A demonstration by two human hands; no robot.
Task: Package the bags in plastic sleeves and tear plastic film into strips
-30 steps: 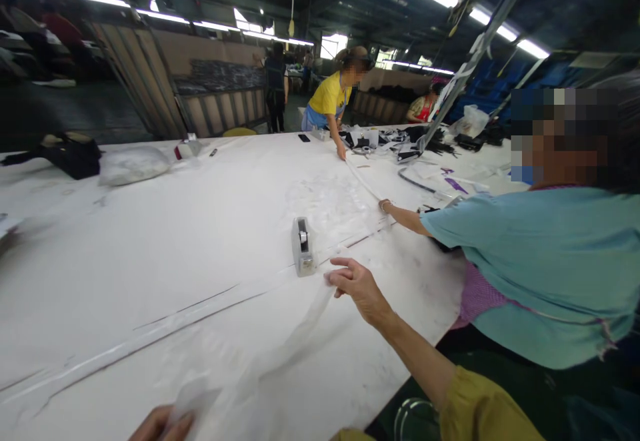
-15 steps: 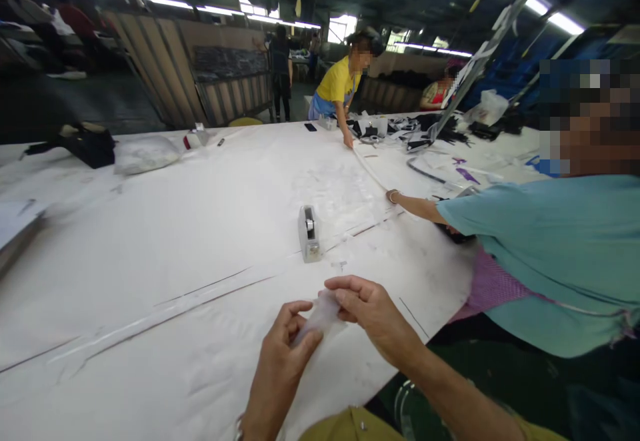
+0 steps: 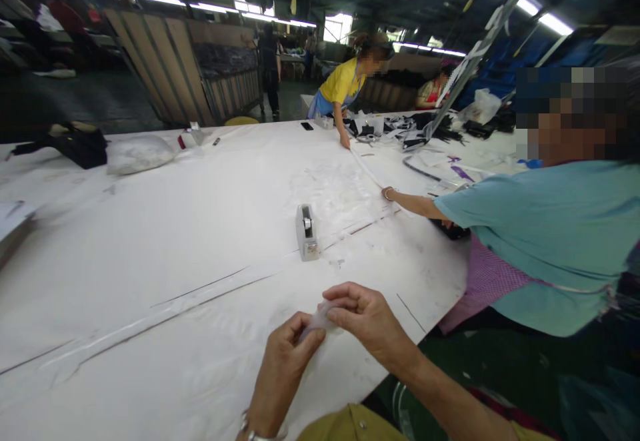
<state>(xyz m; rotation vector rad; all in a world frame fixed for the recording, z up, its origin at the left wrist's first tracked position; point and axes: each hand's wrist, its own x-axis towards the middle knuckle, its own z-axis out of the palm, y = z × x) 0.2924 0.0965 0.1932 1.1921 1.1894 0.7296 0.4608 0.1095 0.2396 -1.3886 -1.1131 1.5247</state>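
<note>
My left hand (image 3: 285,361) and my right hand (image 3: 363,317) meet over the near edge of a wide white cutting table (image 3: 165,227). Between their pinched fingertips is a small crumpled piece of clear tape or film (image 3: 320,316). A tape dispenser (image 3: 306,231) stands upright on the table a little beyond my hands. A long clear strip (image 3: 165,307) lies taped across the white sheet from the left toward the dispenser.
A person in a teal shirt (image 3: 540,234) leans in from the right, one hand (image 3: 387,193) pressed on the sheet. A person in yellow (image 3: 343,87) works at the far edge. A black bag (image 3: 80,144) and a white bundle (image 3: 137,154) lie far left. Clutter (image 3: 400,134) covers the far right.
A second ago my hands were apart, stretching a long strip of film. They came together and now bunch it into a small wad between the fingertips.
</note>
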